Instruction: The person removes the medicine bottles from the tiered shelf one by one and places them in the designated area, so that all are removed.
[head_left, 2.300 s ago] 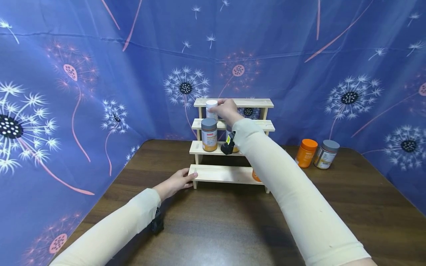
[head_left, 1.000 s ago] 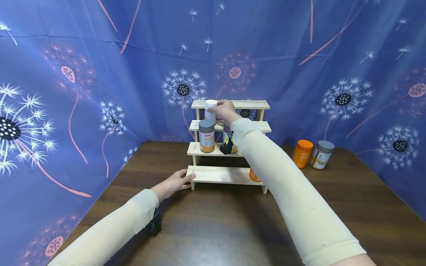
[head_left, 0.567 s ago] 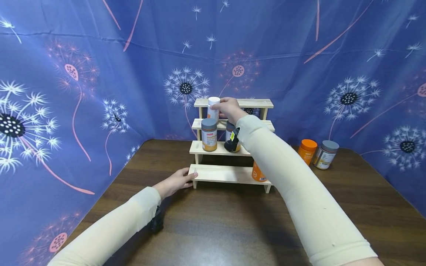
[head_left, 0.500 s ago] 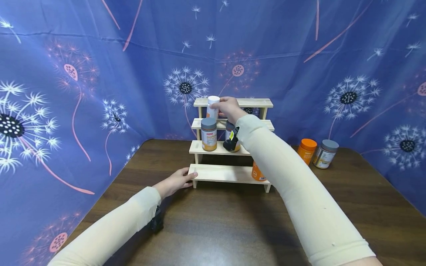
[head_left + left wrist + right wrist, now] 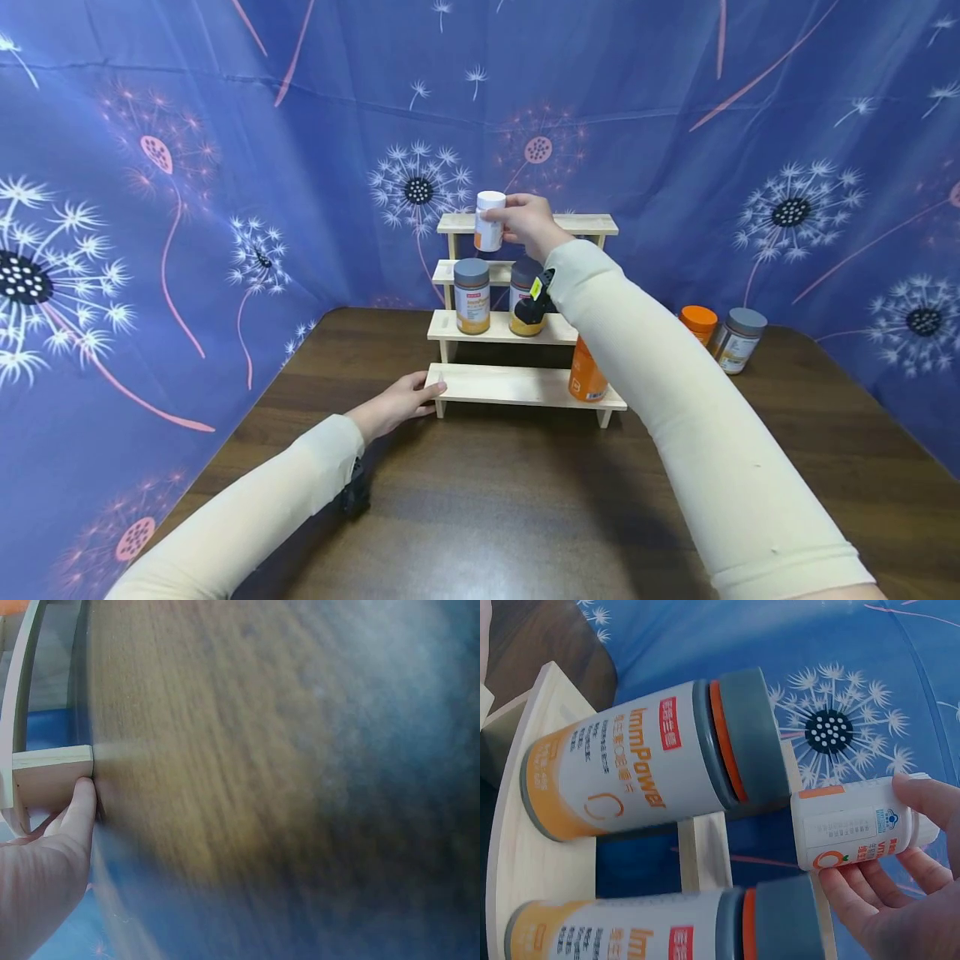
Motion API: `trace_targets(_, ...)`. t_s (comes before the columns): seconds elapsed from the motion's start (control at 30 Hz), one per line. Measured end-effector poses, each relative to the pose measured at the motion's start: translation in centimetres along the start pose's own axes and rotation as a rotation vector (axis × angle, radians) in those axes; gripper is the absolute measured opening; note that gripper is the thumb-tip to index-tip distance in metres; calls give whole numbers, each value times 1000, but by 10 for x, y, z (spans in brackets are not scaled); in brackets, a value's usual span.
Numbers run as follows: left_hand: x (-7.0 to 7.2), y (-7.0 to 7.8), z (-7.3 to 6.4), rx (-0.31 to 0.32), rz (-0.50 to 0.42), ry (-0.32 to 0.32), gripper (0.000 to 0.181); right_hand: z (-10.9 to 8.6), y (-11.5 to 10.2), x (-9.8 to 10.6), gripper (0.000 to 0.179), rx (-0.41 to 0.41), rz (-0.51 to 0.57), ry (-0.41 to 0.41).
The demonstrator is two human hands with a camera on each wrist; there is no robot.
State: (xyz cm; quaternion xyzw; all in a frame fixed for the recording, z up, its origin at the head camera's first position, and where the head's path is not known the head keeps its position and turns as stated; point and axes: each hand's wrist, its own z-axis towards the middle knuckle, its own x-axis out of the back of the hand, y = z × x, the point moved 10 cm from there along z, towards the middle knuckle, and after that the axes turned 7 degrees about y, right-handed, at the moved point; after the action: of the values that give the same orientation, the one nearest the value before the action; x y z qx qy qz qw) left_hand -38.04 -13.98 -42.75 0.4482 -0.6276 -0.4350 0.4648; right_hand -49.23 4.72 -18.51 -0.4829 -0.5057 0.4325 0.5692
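At twelve o'clock, our right grip (image 5: 531, 223) pinches a bottle (image 5: 487, 230), left grip (image 5: 397, 406) the rack (image 5: 517, 385). Low swings could topple jars (image 5: 472, 305).

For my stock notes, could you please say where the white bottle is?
In the head view, the white bottle is in the right hand, before the top shelf, left of centre, above the leftmost jar.

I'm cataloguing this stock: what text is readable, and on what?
"ImmPower": left grey-lidded shelf jar.
"Imm", cut off: its right neighbour.
"VIT", rest unclear: white bottle in right hand.
"B": orange jar on bottom shelf.
Too small, blurred or hidden: remaining print on these, yellow wrist tag, orange table jar, grey-lidded table jar.
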Motion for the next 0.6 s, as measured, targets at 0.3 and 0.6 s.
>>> trace_targets(0.3, -2, 0, 2, -1, 1, -17, 52, -1, 2, 15, 53, 13, -33, 14)
trace_targets(0.6, -2, -2, 3, 8, -8, -1, 53, -1, 10, 36, 55, 5, -50, 47)
